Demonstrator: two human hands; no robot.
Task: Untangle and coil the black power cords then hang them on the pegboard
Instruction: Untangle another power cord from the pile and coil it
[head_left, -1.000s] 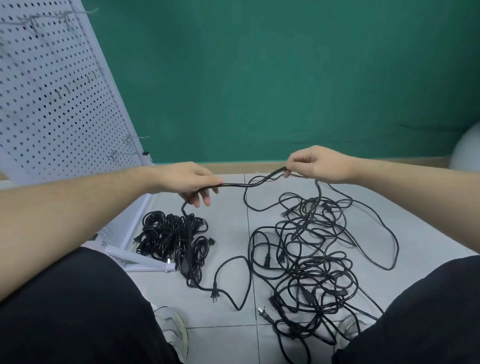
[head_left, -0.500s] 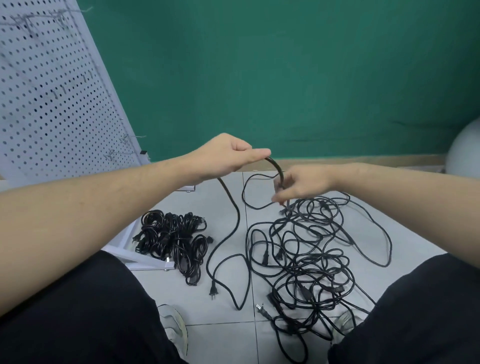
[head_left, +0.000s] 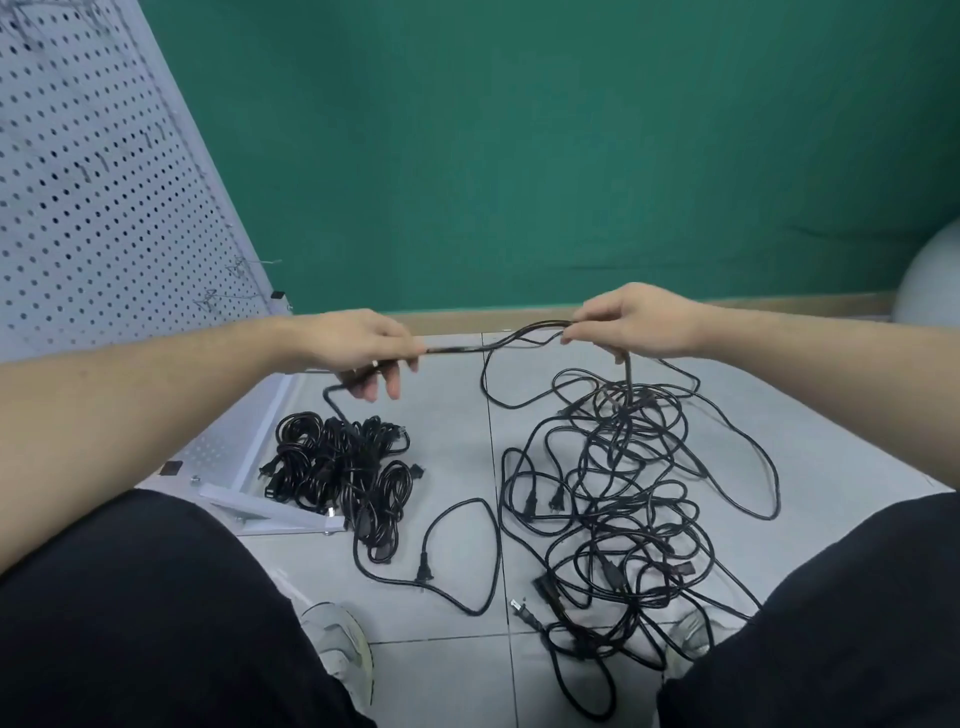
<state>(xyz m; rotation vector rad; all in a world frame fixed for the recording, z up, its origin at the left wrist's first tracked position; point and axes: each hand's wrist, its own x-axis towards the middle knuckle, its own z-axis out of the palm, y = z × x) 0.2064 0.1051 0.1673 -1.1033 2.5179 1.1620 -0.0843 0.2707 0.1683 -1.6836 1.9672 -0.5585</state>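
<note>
Two hands, left hand (head_left: 358, 345) and right hand (head_left: 631, 322), pinch thin glossy cord (head_left: 488, 345) taut.

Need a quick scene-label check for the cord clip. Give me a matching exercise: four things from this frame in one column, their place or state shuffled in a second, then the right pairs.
Things:
1. held cord
2. coiled cords
3. tangled cords
4. pegboard

Places or states:
A. loose sprawl on the floor tiles, below the right hand
B. standing at the far left, white and perforated
C. stretched in the air between the left hand and the right hand
D. bundled pile on the floor by the pegboard's foot

Pairs: 1-C, 2-D, 3-A, 4-B
</note>
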